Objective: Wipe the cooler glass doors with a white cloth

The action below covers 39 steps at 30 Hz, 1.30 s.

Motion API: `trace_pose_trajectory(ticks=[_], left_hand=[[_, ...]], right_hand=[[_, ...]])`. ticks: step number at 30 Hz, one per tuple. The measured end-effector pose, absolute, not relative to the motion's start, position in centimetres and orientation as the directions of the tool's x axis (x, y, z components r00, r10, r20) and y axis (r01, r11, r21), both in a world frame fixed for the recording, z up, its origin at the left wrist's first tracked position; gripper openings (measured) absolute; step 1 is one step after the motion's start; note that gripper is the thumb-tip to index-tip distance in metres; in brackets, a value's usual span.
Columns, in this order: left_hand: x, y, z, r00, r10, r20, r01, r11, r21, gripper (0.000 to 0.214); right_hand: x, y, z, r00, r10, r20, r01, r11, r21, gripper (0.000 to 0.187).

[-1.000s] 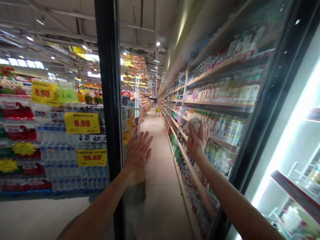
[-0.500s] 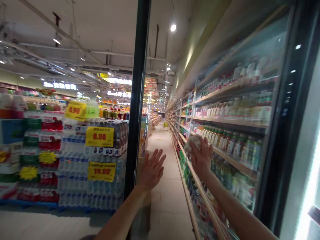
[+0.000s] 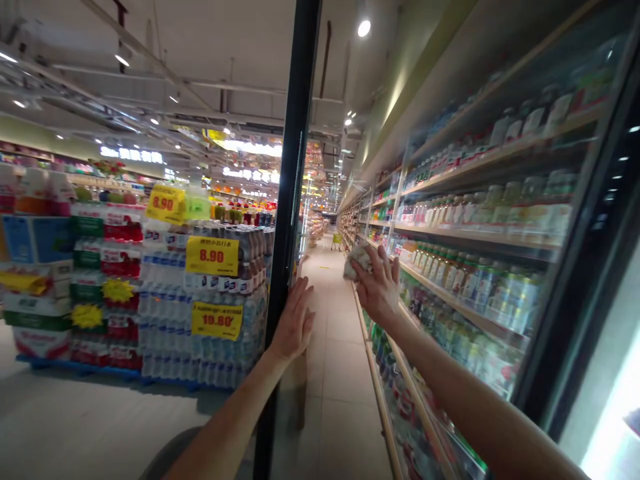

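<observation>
A glass door with a black frame (image 3: 299, 120) stands swung out before me. My right hand (image 3: 381, 293) presses a crumpled pale cloth (image 3: 358, 261) to the glass, fingers bent over it. Close to the frame's inner edge, my left hand (image 3: 293, 327) rests with its fingers stretched out, apparently against the pane. It holds nothing. Rows of bottles (image 3: 465, 283) on shelves show in the pane to the right of my right hand; whether reflected or seen through it, I cannot tell.
Left of the door, stacked packs of bottled water (image 3: 170, 313) carry yellow price signs (image 3: 213, 255). Boxed goods (image 3: 37, 293) stand beside them on a blue pallet (image 3: 90, 365). A bright light strip (image 3: 613, 427) glows at the lower right. A green cart (image 3: 337, 240) shows far down the aisle.
My right hand has moved left and slightly up across the glass with the cloth. My left hand now lies closer to the black frame. The view has shifted a little.
</observation>
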<state>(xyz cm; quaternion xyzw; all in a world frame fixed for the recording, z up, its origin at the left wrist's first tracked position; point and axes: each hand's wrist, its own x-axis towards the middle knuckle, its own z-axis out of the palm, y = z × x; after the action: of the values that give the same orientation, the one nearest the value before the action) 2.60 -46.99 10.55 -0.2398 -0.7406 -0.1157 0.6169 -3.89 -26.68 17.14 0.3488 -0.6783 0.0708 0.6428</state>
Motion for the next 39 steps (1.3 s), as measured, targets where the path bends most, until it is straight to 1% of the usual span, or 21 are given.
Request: trace_pose_trajectory(ticks=[2,4,7,9,10,12,15,17,18,19,21,23,25,27,29,31,33,34,37,38,39], left_hand=[[2.7,-47.2,10.5,-0.12,0.206,0.971,0.529,0.841,-0.113,0.058],[2.7,-47.2,10.4,-0.113,0.207,0.972,0.535,0.837,-0.115,0.058],[2.8,-47.3,10.2,-0.112,0.231,0.967,0.51,0.848,-0.143,0.059],[2.7,-47.3,10.0,-0.105,0.266,0.958,0.481,0.857,-0.186,0.061],[2.7,-47.3,10.0,-0.099,0.289,0.952,0.462,0.861,-0.213,0.062],[2.5,-47.3,9.8,-0.094,0.332,0.939,0.417,0.869,-0.266,0.064],[2.1,-47.2,9.6,-0.119,0.361,0.925,0.346,0.888,-0.302,0.065],[1.8,-47.2,9.6,-0.141,0.36,0.922,0.304,0.902,-0.306,0.064],[1.7,-47.3,9.6,-0.148,0.356,0.923,0.284,0.909,-0.305,0.063],[1.7,-47.3,9.5,-0.149,0.355,0.923,0.267,0.913,-0.308,0.062],[1.5,-47.5,9.4,-0.143,0.36,0.922,0.241,0.916,-0.32,0.061],[1.4,-47.8,9.1,-0.131,0.367,0.921,0.23,0.915,-0.332,0.061],[1.3,-47.7,9.0,-0.118,0.361,0.925,0.221,0.918,-0.33,0.06],[1.3,-47.1,9.5,-0.093,0.331,0.939,0.206,0.929,-0.308,0.06],[1.2,-45.7,10.8,-0.052,0.299,0.953,0.194,0.939,-0.284,0.061],[1.0,-44.0,12.9,-0.02,0.271,0.962,0.186,0.947,-0.263,0.06],[0.6,-42.4,15.2,-0.009,0.241,0.97,0.164,0.958,-0.237,0.059],[0.5,-41.8,16.1,-0.006,0.228,0.974,0.146,0.963,-0.225,0.058],[0.2,-41.0,17.5,0.013,0.21,0.978,0.112,0.971,-0.21,0.06],[0.3,-41.0,17.6,0.019,0.21,0.977,0.112,0.971,-0.211,0.061],[0.4,-41.0,17.5,0.019,0.21,0.978,0.115,0.971,-0.211,0.062]], right_hand=[[-3.8,-27.5,16.1,0.044,-0.399,0.916,-0.578,0.738,0.349,0.043],[-3.3,-28.3,11.8,0.065,-0.569,0.82,-0.62,0.62,0.48,0.042],[-2.5,-29.1,4.4,0.171,-0.837,0.521,-0.681,0.282,0.676,0.037],[-2.7,-28.7,3.0,0.213,-0.891,0.401,-0.69,0.153,0.708,0.035],[-3.1,-28.1,3.9,0.21,-0.884,0.418,-0.687,0.171,0.706,0.035],[-4.0,-26.1,8.2,0.165,-0.784,0.598,-0.66,0.363,0.658,0.038],[-5.5,-22.5,16.2,0.085,-0.401,0.912,-0.554,0.742,0.378,0.042],[-5.7,-20.9,18.6,0.081,-0.21,0.974,-0.5,0.837,0.222,0.041],[-5.5,-20.5,18.2,0.075,-0.196,0.978,-0.49,0.847,0.207,0.042],[-5.3,-20.4,17.0,0.068,-0.242,0.968,-0.492,0.836,0.243,0.042],[-4.8,-20.8,13.0,0.069,-0.463,0.884,-0.524,0.737,0.427,0.044],[-4.7,-21.3,9.6,0.146,-0.711,0.688,-0.558,0.515,0.651,0.043],[-5.0,-21.1,9.3,0.167,-0.805,0.57,-0.564,0.396,0.724,0.044],[-5.5,-20.2,12.7,0.119,-0.725,0.678,-0.55,0.521,0.653,0.046],[-6.1,-19.2,18.0,0.079,-0.455,0.887,-0.504,0.749,0.43,0.046],[-6.3,-18.8,22.3,0.082,-0.139,0.987,-0.468,0.869,0.162,0.045],[-5.9,-19.4,23.8,0.094,-0.042,0.995,-0.467,0.88,0.081,0.045],[-5.6,-19.9,23.5,0.104,-0.104,0.989,-0.477,0.867,0.142,0.045],[-5.0,-20.7,20.8,0.183,-0.505,0.843,-0.499,0.691,0.522,0.045],[-5.1,-20.2,20.3,0.199,-0.585,0.786,-0.495,0.632,0.596,0.045],[-5.4,-19.2,20.2,0.2,-0.586,0.785,-0.493,0.633,0.597,0.044]])
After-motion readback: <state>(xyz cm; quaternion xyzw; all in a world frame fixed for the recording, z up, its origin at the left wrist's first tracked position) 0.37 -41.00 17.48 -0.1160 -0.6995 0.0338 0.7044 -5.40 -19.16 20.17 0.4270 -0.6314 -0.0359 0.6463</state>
